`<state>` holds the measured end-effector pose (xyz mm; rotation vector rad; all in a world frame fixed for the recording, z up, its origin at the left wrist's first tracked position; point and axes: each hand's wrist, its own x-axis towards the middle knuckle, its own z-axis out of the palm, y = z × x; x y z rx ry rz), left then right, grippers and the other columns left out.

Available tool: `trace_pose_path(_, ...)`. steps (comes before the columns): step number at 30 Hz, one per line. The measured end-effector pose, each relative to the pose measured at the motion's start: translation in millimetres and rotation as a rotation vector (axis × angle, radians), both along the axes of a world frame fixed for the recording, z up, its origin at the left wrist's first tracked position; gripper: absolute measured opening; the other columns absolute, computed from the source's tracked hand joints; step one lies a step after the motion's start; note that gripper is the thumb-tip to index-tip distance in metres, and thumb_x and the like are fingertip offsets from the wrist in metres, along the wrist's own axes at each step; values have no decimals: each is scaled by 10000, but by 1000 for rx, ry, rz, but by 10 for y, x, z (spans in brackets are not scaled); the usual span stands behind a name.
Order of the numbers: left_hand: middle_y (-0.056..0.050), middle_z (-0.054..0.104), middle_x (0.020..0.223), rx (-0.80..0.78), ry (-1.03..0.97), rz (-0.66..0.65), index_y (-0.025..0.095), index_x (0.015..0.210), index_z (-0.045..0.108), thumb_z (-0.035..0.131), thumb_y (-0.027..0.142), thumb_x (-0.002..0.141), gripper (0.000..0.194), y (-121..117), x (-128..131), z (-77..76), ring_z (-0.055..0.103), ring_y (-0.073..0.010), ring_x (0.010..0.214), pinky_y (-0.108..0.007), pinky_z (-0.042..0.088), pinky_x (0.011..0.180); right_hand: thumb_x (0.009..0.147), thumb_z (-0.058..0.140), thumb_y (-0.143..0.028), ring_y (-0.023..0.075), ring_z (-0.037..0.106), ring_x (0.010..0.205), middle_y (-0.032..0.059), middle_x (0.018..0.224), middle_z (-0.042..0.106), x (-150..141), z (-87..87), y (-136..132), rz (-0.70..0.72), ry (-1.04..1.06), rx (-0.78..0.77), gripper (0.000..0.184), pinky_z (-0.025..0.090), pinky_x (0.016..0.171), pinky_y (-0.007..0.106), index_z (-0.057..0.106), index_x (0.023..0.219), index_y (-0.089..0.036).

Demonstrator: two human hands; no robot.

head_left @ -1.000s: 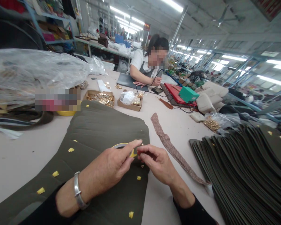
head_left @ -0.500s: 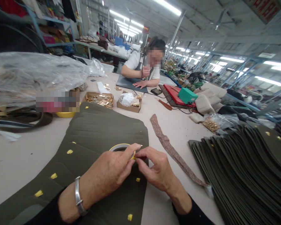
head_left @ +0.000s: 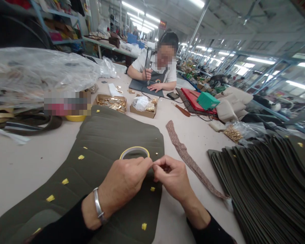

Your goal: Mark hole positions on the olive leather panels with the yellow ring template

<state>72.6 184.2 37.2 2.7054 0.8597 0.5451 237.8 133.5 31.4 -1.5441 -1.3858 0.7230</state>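
Note:
My left hand and my right hand meet fingertip to fingertip over a fanned stack of olive-green leather panels. Both hands are closed in a pinch on something too small to make out. A yellow tape roll lies flat on the top panel just beyond my fingers. Small yellow tape squares dot the edges of the panels. A silver bracelet sits on my left wrist.
A second stack of dark panels fills the right. A brown patterned strip lies between the stacks. Cardboard trays of gold hardware stand behind. Plastic bags pile at left. Across the table, another person works on a dark sheet.
My left hand has let go of the tape roll, which now lies flat on the panel. Both hands have drawn back toward me and pinch together. The person opposite has sat up.

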Motion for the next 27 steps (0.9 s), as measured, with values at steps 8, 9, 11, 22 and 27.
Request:
trace_pose_path(8,-21,616,782,-22,202,-57,203,883,535,401,97,921,175,-69,92,-20,569,-190,692,-291,428,593,688,695,-329,95,576,453,-16,526,617,384,-36,62,122,288,-528,206,508,478,215,637,677,-132)
trace_pose_path(9,-25,621,803,-35,242,-54,205,886,534,411,87,912,172,-60,99,-28,570,-200,710,-297,432,593,710,683,-323,91,572,460,-16,532,615,433,-56,53,165,237,-577,197,494,476,204,642,688,-131)
trace_pose_path(11,-39,627,854,-47,280,-66,207,890,534,426,76,897,170,-46,104,-45,567,-222,768,-322,447,634,760,641,-283,86,561,477,-17,538,608,501,-92,33,224,115,-609,163,462,481,187,640,695,-134)
trace_pose_path(22,-62,624,860,-87,269,-66,196,889,535,427,49,858,185,-40,88,-83,544,-253,823,-380,425,720,830,563,-140,105,529,583,-28,635,615,374,39,-18,414,-535,-322,149,362,559,209,628,701,-173)
trace_pose_path(27,-57,631,849,-94,246,-57,199,886,536,429,81,882,159,-42,78,-79,545,-247,821,-373,419,719,830,544,-79,127,576,632,10,690,635,249,39,-55,407,-732,-278,169,389,605,225,611,700,-164)
